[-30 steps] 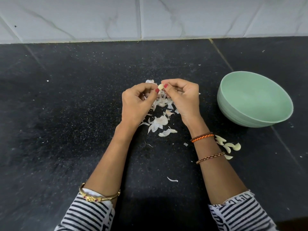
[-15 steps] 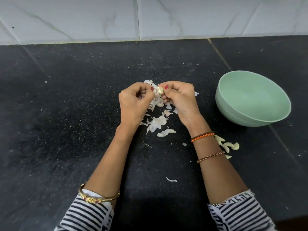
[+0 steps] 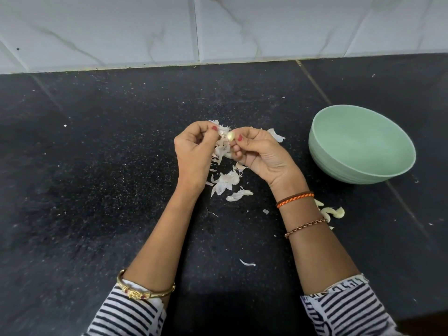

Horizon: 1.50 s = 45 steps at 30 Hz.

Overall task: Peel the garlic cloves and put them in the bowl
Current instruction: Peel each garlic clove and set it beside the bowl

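Note:
A small pale garlic clove [image 3: 230, 136] is pinched at the fingertips of my right hand [image 3: 260, 154], above the black counter's middle. My left hand [image 3: 194, 151] is just to its left, fingers curled, pinching papery garlic skin [image 3: 221, 132] that hangs off the clove. A pale green bowl [image 3: 361, 145] stands to the right of my right hand, and no cloves show inside it. Several peeled cloves [image 3: 332, 212] lie on the counter beside my right wrist, in front of the bowl.
Loose garlic skins [image 3: 226, 183] litter the black stone counter [image 3: 97, 166] under and in front of my hands. One stray skin [image 3: 247, 263] lies nearer me. A white tiled wall [image 3: 218, 27] bounds the counter's far edge.
My hands have drawn slightly apart. The left one now pulls skin away to the left while the right keeps the clove.

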Each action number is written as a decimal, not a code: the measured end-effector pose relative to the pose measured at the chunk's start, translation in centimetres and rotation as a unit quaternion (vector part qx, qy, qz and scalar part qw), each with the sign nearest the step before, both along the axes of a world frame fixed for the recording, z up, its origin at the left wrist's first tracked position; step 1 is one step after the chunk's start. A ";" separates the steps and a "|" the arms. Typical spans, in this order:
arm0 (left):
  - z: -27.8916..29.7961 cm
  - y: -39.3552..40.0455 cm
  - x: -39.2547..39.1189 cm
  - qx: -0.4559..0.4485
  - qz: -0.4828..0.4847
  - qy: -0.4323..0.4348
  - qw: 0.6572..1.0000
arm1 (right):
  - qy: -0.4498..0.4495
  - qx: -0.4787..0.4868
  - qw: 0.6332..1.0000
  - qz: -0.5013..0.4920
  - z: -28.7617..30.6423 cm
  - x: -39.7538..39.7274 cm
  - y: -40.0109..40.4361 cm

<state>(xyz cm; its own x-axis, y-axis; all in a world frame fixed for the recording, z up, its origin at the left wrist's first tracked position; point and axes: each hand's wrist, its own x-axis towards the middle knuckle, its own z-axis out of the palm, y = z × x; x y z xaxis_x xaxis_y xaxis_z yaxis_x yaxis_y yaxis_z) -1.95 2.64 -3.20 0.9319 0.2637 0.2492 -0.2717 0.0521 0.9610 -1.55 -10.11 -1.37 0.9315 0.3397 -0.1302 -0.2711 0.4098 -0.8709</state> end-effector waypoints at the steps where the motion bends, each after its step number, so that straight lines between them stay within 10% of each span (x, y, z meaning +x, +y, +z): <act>1: 0.1 0.2 0.1 -0.013 0.012 0.007 1.000 | 0.001 0.018 1.000 -0.003 0.1 0.0 -0.1; 34: -0.7 0.7 0.1 0.156 -0.016 -0.019 0.988 | -0.268 -0.342 0.883 -0.175 -1.2 0.8 0.7; 45: -0.7 0.7 0.3 0.123 -0.023 -0.046 0.991 | -0.165 -0.248 0.950 -0.097 -0.4 0.5 0.0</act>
